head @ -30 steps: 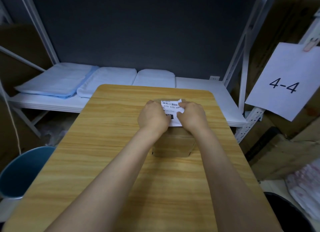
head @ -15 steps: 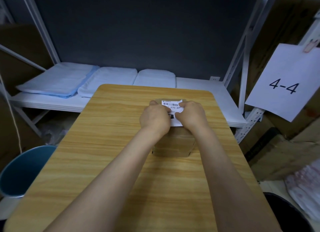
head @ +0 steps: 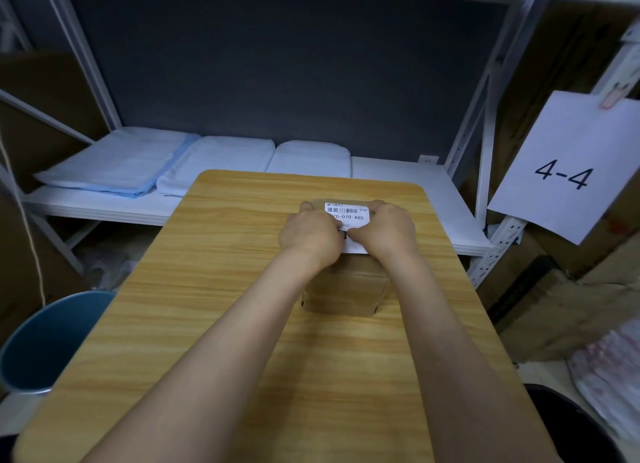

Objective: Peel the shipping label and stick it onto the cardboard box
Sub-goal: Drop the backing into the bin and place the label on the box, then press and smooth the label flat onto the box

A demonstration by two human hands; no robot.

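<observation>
A small brown cardboard box [head: 346, 293] stands on the wooden table [head: 214, 289], right of centre. A white shipping label [head: 348, 213] with a barcode and the print "070-070-A80" lies over the box's top. My left hand [head: 310, 234] rests on the label's left side and my right hand [head: 384, 232] on its right side, fingers curled down onto it. The two hands almost touch at the label's middle. They hide most of the label's lower half and the box's top.
A white metal shelf [head: 415, 185] behind the table carries folded blue and white cloths [head: 145, 161]. A paper sign reading "4-4" [head: 564, 164] hangs at the right. A blue bin [head: 45, 341] stands at the lower left, cardboard boxes [head: 571, 306] at the right.
Both hands have slid closer together over the label, and the label's raised top corner now lies flatter on the box.
</observation>
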